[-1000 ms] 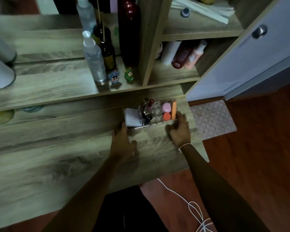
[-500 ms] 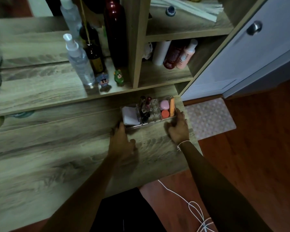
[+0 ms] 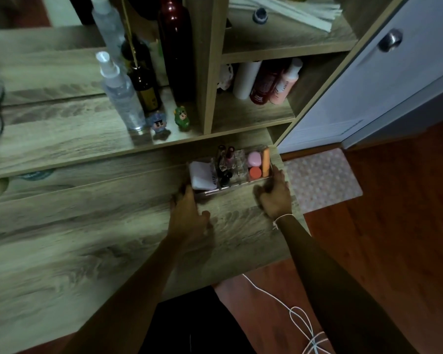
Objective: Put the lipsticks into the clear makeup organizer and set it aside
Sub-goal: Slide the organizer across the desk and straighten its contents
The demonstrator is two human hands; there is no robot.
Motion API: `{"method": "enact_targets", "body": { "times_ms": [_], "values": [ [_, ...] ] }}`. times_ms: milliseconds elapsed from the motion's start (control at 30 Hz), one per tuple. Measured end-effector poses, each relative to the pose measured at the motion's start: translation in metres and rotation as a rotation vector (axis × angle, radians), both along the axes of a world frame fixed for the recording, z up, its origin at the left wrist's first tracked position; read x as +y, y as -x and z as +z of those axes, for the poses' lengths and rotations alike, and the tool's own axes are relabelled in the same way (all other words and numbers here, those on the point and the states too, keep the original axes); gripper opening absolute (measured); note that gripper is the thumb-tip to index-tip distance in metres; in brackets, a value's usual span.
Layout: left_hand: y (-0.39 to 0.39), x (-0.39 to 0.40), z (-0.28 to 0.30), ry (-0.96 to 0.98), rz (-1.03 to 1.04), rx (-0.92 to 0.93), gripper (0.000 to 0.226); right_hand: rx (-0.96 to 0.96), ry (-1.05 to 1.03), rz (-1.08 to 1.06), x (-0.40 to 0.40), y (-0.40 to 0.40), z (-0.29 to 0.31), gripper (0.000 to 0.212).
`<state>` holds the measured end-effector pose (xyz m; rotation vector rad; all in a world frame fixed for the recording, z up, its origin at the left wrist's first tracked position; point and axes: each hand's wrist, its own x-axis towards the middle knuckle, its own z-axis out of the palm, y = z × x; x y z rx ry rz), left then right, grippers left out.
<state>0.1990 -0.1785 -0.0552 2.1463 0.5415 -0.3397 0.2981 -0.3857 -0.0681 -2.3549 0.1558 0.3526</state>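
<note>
The clear makeup organizer (image 3: 232, 172), holding lipsticks (image 3: 226, 162) and pink and orange items, sits at the bench's (image 3: 87, 238) far right corner, below a raised shelf (image 3: 62, 139). The left hand (image 3: 188, 215) has its grip at the organizer's near left corner, the right hand (image 3: 275, 198) at its right end; whether either is clenched on it I cannot tell. The wood-grain bench ends above a reddish floor (image 3: 394, 238) with a pale mat (image 3: 320, 178) and white cord (image 3: 299, 315), a white cabinet door (image 3: 394, 80) beyond.

Dim, soft focus (edges warped)
</note>
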Motion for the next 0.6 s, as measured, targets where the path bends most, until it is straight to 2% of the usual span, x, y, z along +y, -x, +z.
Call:
{"method": "enact_targets", "body": {
  "times_ms": [67,167,267,400,500,600],
  "values": [
    [0.000,0.001,0.001,-0.010,-0.005,-0.005,0.087,-0.044,-0.005,-0.014,0.002,0.001,0.006,0.071],
    [0.001,0.002,-0.001,0.024,0.006,-0.046,0.081,-0.255,-0.024,-0.090,0.014,0.011,0.023,0.064],
    [0.005,0.005,-0.004,0.037,0.069,-0.079,0.079,-0.400,-0.102,0.035,0.037,0.026,0.037,0.053],
    [0.015,0.011,-0.007,-0.072,0.153,-0.157,0.092,-0.414,-0.095,0.236,0.060,0.030,0.042,0.043],
    [0.024,0.016,-0.006,-0.134,0.169,-0.236,0.095,-0.425,-0.097,0.223,0.067,0.028,0.041,0.033],
    [0.029,0.018,-0.002,-0.169,0.126,-0.266,0.087,-0.441,-0.148,0.154,0.066,0.020,0.040,0.025]
  ]
}}
